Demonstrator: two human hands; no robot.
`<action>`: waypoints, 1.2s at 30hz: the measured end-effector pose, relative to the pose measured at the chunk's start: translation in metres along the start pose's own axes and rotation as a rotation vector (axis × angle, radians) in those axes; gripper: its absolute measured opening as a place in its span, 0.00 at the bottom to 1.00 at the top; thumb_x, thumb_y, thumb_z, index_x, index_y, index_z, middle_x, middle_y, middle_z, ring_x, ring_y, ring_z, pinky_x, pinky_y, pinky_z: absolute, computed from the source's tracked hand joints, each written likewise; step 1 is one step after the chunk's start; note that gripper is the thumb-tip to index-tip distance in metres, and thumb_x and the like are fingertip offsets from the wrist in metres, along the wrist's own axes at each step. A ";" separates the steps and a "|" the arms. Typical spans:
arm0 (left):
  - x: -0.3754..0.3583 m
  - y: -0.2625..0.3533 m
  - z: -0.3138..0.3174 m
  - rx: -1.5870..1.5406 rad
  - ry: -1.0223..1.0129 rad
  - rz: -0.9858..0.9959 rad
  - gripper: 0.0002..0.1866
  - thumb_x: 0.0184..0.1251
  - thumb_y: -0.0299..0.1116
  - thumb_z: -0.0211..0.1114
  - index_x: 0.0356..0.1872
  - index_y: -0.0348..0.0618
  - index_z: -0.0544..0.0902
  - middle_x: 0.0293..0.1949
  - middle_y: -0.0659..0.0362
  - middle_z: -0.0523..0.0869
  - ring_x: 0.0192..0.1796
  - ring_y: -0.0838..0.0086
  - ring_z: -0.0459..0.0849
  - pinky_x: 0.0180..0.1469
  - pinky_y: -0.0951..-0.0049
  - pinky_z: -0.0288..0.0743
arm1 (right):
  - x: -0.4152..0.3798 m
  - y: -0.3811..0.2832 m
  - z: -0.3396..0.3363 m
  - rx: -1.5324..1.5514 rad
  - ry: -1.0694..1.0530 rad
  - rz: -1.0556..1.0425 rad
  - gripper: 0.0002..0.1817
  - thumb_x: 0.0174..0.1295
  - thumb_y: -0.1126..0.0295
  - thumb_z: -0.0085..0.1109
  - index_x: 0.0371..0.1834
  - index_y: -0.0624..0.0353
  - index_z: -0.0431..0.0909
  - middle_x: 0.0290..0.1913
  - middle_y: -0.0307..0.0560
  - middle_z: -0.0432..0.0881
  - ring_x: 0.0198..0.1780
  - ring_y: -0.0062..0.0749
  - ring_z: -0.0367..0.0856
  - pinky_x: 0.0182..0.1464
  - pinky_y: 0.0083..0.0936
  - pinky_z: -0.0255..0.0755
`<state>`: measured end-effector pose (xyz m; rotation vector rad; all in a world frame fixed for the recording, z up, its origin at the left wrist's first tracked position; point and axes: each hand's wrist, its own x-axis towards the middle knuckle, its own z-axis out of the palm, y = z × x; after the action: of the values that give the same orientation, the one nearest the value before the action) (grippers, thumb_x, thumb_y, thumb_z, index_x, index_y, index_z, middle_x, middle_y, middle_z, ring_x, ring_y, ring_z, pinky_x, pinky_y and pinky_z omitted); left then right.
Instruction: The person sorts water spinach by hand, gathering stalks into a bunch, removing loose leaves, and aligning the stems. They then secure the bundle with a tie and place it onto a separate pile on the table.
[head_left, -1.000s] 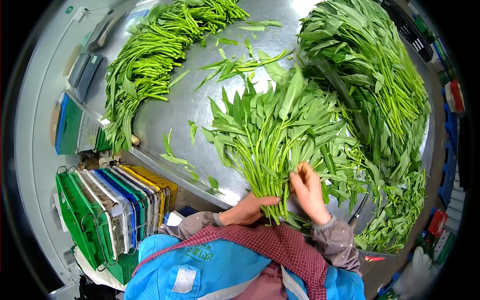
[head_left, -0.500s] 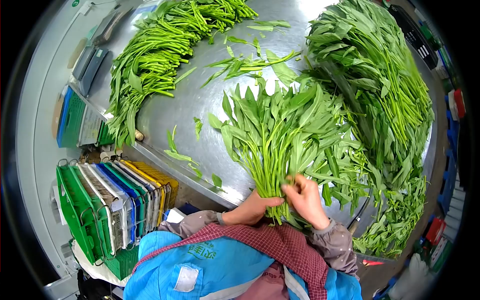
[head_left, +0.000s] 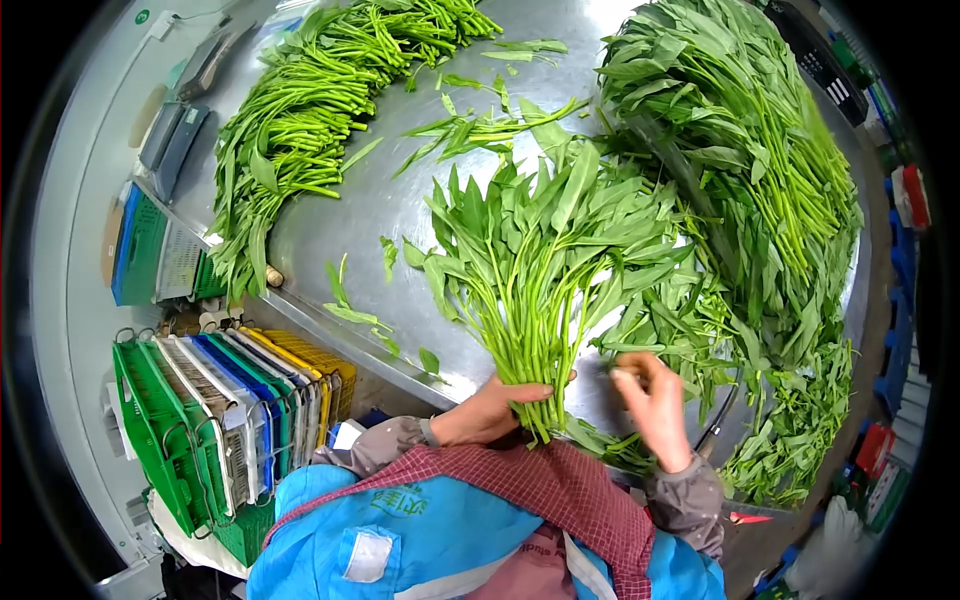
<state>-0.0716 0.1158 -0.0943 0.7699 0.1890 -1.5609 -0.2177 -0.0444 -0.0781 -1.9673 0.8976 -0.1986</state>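
Note:
My left hand (head_left: 487, 410) is wrapped round the lower stems of a bunch of leafy greens (head_left: 535, 300), its leaves fanned out away from me over the metal table (head_left: 330, 240). Right of the stems and apart from them is my right hand (head_left: 652, 405), its fingers curled and pressed together; the blurred fingertips hide what they hold, if anything. Loose leaves and stems (head_left: 680, 320) lie beyond and beside it.
A large heap of greens (head_left: 740, 150) covers the right side. Stems lie in a curved row (head_left: 310, 110) at the upper left. Coloured crates (head_left: 230, 410) stand lower left. A thin dark tool (head_left: 712, 432) lies near my right wrist.
My right hand has moved right, away from the bunch. My left hand and the bunch have shifted slightly left, and more stems show below the leaves.

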 end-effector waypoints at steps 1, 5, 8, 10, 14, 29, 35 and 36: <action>0.001 -0.001 -0.001 0.024 0.000 0.004 0.28 0.54 0.25 0.62 0.59 0.40 0.65 0.52 0.54 0.75 0.51 0.69 0.75 0.50 0.67 0.73 | 0.005 -0.010 0.013 0.009 0.037 -0.022 0.11 0.53 0.64 0.60 0.33 0.61 0.76 0.21 0.45 0.78 0.23 0.29 0.76 0.26 0.26 0.68; 0.000 -0.004 -0.001 0.051 -0.042 -0.003 0.24 0.54 0.26 0.64 0.53 0.39 0.68 0.43 0.56 0.77 0.43 0.69 0.78 0.43 0.67 0.75 | 0.046 -0.009 0.040 0.268 0.039 0.030 0.08 0.57 0.70 0.56 0.30 0.65 0.73 0.17 0.34 0.70 0.18 0.15 0.62 0.20 0.17 0.57; -0.003 -0.004 -0.001 0.063 -0.030 -0.007 0.22 0.53 0.26 0.64 0.51 0.39 0.69 0.42 0.57 0.77 0.42 0.70 0.78 0.42 0.68 0.75 | 0.047 -0.014 0.038 0.516 -0.103 0.212 0.07 0.59 0.71 0.53 0.32 0.64 0.73 0.17 0.31 0.69 0.19 0.14 0.62 0.20 0.15 0.56; -0.003 -0.004 0.002 0.021 -0.004 -0.012 0.22 0.53 0.26 0.64 0.50 0.39 0.69 0.42 0.57 0.77 0.41 0.70 0.78 0.42 0.68 0.75 | 0.040 -0.021 0.033 0.589 -0.084 0.238 0.06 0.61 0.72 0.51 0.34 0.64 0.72 0.18 0.32 0.69 0.18 0.14 0.63 0.20 0.14 0.57; 0.007 -0.013 -0.006 0.002 0.012 0.069 0.22 0.52 0.24 0.64 0.50 0.39 0.70 0.42 0.58 0.77 0.41 0.72 0.78 0.43 0.69 0.74 | 0.014 -0.024 0.024 0.834 -0.094 0.202 0.08 0.63 0.71 0.46 0.40 0.65 0.69 0.19 0.38 0.70 0.16 0.19 0.65 0.20 0.18 0.62; -0.005 0.024 0.032 1.756 0.473 0.615 0.33 0.47 0.32 0.68 0.53 0.33 0.62 0.49 0.44 0.71 0.51 0.52 0.73 0.48 0.67 0.70 | 0.008 -0.068 0.050 0.883 -0.214 0.246 0.25 0.53 0.66 0.62 0.52 0.65 0.67 0.47 0.45 0.74 0.49 0.29 0.70 0.52 0.22 0.64; 0.002 0.014 -0.005 0.944 0.116 0.216 0.35 0.57 0.37 0.63 0.59 0.32 0.55 0.51 0.46 0.70 0.54 0.66 0.72 0.55 0.71 0.67 | -0.008 0.003 0.055 1.669 -0.260 0.567 0.21 0.64 0.64 0.39 0.55 0.66 0.63 0.55 0.52 0.71 0.55 0.40 0.70 0.60 0.36 0.61; 0.005 0.015 -0.006 0.580 0.091 0.024 0.35 0.60 0.38 0.61 0.60 0.32 0.53 0.52 0.47 0.70 0.55 0.68 0.72 0.55 0.71 0.67 | -0.012 0.001 0.053 1.635 -0.244 0.550 0.21 0.64 0.63 0.39 0.55 0.66 0.63 0.55 0.51 0.71 0.55 0.39 0.70 0.59 0.36 0.61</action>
<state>-0.0553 0.1123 -0.0975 1.2897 -0.2193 -1.5726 -0.2023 -0.0004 -0.1058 -0.2079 0.6566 -0.2376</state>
